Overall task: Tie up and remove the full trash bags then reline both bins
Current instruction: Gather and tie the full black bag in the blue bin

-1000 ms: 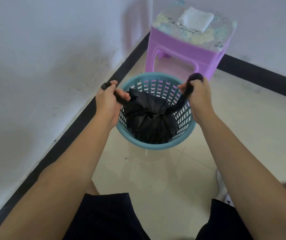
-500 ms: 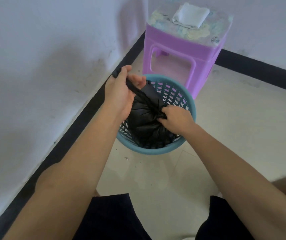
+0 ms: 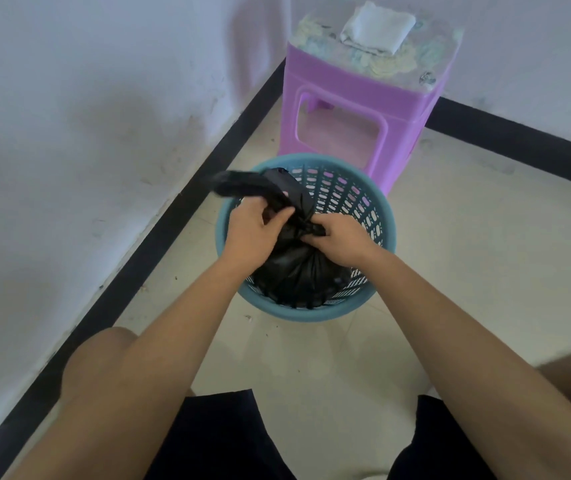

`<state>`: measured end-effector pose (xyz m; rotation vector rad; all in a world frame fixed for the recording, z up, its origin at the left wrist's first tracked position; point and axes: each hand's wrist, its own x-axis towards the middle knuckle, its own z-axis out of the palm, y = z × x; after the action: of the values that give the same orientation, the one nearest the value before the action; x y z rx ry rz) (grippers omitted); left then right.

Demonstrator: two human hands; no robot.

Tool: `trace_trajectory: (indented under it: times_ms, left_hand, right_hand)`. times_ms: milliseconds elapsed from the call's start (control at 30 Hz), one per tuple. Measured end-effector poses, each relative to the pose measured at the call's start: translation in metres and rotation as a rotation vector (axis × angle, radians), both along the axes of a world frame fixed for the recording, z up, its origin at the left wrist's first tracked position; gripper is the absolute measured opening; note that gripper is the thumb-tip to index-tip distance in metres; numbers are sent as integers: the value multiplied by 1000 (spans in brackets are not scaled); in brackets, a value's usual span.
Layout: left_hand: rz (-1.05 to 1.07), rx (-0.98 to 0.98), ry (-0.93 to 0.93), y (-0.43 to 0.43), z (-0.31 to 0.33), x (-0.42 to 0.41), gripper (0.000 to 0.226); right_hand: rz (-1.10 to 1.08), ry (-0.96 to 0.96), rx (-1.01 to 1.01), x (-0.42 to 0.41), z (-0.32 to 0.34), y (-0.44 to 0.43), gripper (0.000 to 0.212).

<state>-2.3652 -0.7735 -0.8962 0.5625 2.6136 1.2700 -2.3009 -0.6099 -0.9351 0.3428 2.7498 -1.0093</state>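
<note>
Here both hands (image 3: 252, 230) (image 3: 342, 242) pinch the bag (image 3: 297, 271) between them.

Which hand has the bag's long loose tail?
The left hand: it grips the tail of the black trash bag that sticks out toward the wall. The right hand pinches at the knot instead.

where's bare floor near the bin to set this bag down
Widest bare floor lies right of the blue bin, bordered by the purple stool and the far skirting. A second patch sits between the bin and the person's knees. Crowded: the narrow strip between bin and left wall, and the stool top, which holds a white cloth.
</note>
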Motion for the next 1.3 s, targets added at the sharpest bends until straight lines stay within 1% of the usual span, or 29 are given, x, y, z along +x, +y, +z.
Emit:
trace_trajectory:
  times_ms: [67, 100, 133, 167, 267, 367, 433, 467, 500, 567, 600, 633, 667, 700, 733, 767, 833, 867, 900, 933, 967, 1000, 1033, 1067, 1133, 1167, 1200, 1233, 1300]
  left_hand:
    - [-48, 66, 157, 6, 4, -5, 18]
    - [-88, 104, 196, 10, 5, -6, 16]
    - [-110, 137, 180, 15, 7, -5, 15]
    - [-105, 167, 109, 20, 10, -4, 16]
    - [20, 362, -264, 31, 13, -6, 24]
    - [120, 555, -590, 32, 11, -12, 28]
    - [151, 511, -681, 30, 5, -14, 30]
    - [164, 449, -687, 28, -1, -15, 29]
    - [170, 377, -687, 24, -6, -17, 28]
    - [148, 231, -725, 13, -17, -21, 22]
    - [130, 184, -756, 7, -21, -21, 16]
    - [121, 160, -786, 1, -25, -20, 11]
    - [131, 165, -808, -2, -27, -19, 7]
    - [153, 201, -819, -3, -28, -17, 4]
    - [187, 255, -823, -2, -29, -15, 3]
    - [227, 318, -826, 0, -27, -13, 6]
    - [349, 433, -824, 8, -21, -11, 12]
    - [420, 489, -820, 10, -18, -12, 12]
    - [484, 534, -812, 12, -15, -13, 12]
    - [544, 563, -796, 13, -13, -15, 11]
    - [596, 576, -772, 15, -11, -17, 12]
    - [646, 585, -745, 17, -8, -18, 12]
    - [701, 599, -722, 17, -7, -20, 11]
    - [753, 617, -711, 18, -8, -22, 11]
    - [844, 673, -718, 19, -8, -24, 11]
    - [879, 693, -720, 20, -7, -25, 15]
    - [909, 707, -719, 21, -7, -26, 22]
    - [931, 715, -722, 22, -8, -27, 27]
    - [960, 727, -708, 23, -8, -29, 30]
  right_hand:
    - [63, 13, -4, 0, -1, 0, 19]
    - [93, 31, 2, -1, -2, -1, 19]
    - [110, 47, -9, -2, -2, -4, 19]
    - [118, 62, -45, -3, -2, -7, 19]
    - [100, 22, -228, -2, -1, -14, 21]
    - [62, -173, -471, 4, 5, -7, 33]
    - [48, -314, -623, 8, 11, 8, 36]
    - [21, -321, -647, 8, 16, 15, 32]
    - [-61, -274, -647, 5, 19, 25, 27]
    - [-321, -93, -545, -3, 27, 43, 24]
    - [-420, 16, -420, -8, 31, 52, 27]
    - [-459, 101, -247, -12, 35, 59, 31]
    - [-445, 127, -68, -12, 43, 61, 34]
    - [-436, 155, 38, -12, 49, 62, 34]
    - [-453, 180, 47, -12, 55, 58, 33]
    - [-491, 203, -34, -12, 55, 52, 31]
    - [-620, 244, -377, -13, 55, 36, 27]
    - [-677, 245, -572, -14, 54, 30, 43]
    - [-731, 220, -689, -14, 52, 25, 71]
    - [-765, 153, -675, -13, 50, 21, 96]
    - [-759, 85, -568, -12, 47, 17, 111]
    - [-743, 54, -440, -8, 46, 11, 115]
    - [-721, 83, -310, -3, 45, 4, 111]
    - [-681, 186, -169, 2, 46, -4, 103]
    - [-561, 403, 83, 4, 47, -16, 70]
    - [-503, 407, 141, 2, 46, -19, 50]
    - [-458, 319, 159, 0, 48, -21, 35]
    - [-420, 185, 173, -1, 49, -21, 32]
    - [-343, -6, 303, 3, 49, -22, 36]
